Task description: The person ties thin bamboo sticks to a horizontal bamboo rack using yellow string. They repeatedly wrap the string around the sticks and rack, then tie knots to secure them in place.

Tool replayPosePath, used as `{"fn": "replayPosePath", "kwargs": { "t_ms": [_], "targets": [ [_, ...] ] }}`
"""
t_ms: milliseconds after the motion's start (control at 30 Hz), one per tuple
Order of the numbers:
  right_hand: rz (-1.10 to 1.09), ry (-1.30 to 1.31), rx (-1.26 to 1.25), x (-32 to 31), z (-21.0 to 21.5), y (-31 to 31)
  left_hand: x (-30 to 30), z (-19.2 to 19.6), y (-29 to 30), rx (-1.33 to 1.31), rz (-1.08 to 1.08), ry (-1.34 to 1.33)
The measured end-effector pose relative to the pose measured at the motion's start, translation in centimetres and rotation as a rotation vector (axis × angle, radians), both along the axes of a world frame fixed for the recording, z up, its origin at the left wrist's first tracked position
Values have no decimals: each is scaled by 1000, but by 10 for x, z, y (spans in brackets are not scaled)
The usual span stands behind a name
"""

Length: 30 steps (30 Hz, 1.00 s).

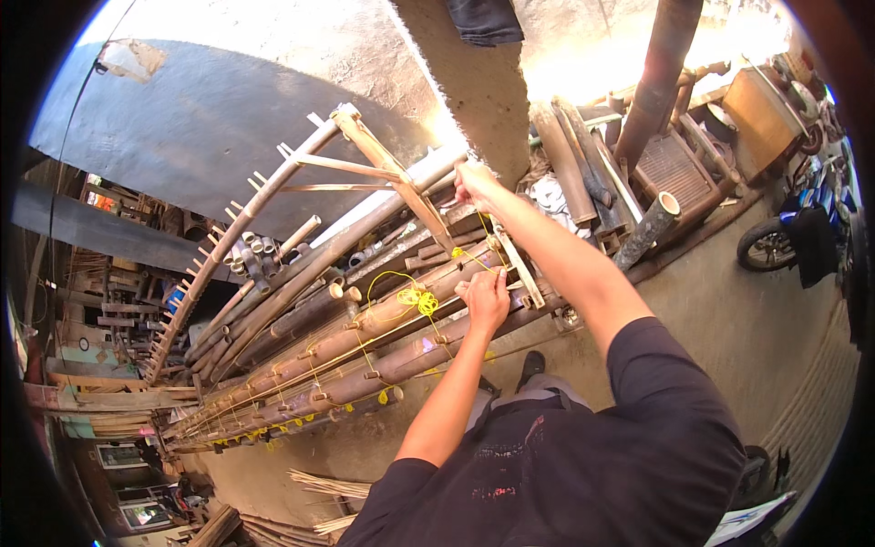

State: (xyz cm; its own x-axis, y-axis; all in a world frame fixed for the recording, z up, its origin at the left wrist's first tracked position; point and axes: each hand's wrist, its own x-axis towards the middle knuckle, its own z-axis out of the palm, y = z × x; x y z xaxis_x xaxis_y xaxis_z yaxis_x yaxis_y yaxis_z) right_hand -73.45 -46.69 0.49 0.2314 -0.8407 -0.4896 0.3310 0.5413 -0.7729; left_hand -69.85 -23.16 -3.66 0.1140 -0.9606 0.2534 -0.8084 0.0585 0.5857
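My left hand [486, 299] is closed in a pinch on a thin yellow cord [478, 262], just above the near end of a long bamboo frame. Higher up and farther out, my right hand [476, 185] is closed too, with a yellow strand hanging just below it; its fingertips are partly hidden. Left of my left hand, a loose yellow bundle of cord [417, 301] lies over a bamboo pole [378, 317] fitted with short pegs. A second bamboo pole [401, 365] runs alongside, with more yellow loops tied farther down its length. A short wooden crosspiece [519, 266] stands beside my right forearm.
A raised bamboo rail [239, 223] with many pegs slants along the far side, joined to an upright post [387, 164]. Stacked bamboo poles [273, 292] lie behind. A motorcycle [793, 232] stands at right. Thin sticks [328, 485] lie on the floor at lower left.
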Motion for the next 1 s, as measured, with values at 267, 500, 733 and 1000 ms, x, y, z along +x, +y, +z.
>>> {"fn": "replayPosePath", "kwargs": {
  "t_ms": [267, 500, 733, 1000],
  "targets": [
    [1059, 456, -781, -134, 58, 286, -2, -5, -4, -108, 0, -67],
    [753, 817, -735, -121, -40, 324, 7, 60, -68, 24, -151, 816],
    [649, 963, -784, -115, -43, 340, 41, -26, -165, 209, 5, -10],
    [440, 1040, -895, 13, -40, 390, 223, 88, -61, 157, -142, 48]
  ]
}}
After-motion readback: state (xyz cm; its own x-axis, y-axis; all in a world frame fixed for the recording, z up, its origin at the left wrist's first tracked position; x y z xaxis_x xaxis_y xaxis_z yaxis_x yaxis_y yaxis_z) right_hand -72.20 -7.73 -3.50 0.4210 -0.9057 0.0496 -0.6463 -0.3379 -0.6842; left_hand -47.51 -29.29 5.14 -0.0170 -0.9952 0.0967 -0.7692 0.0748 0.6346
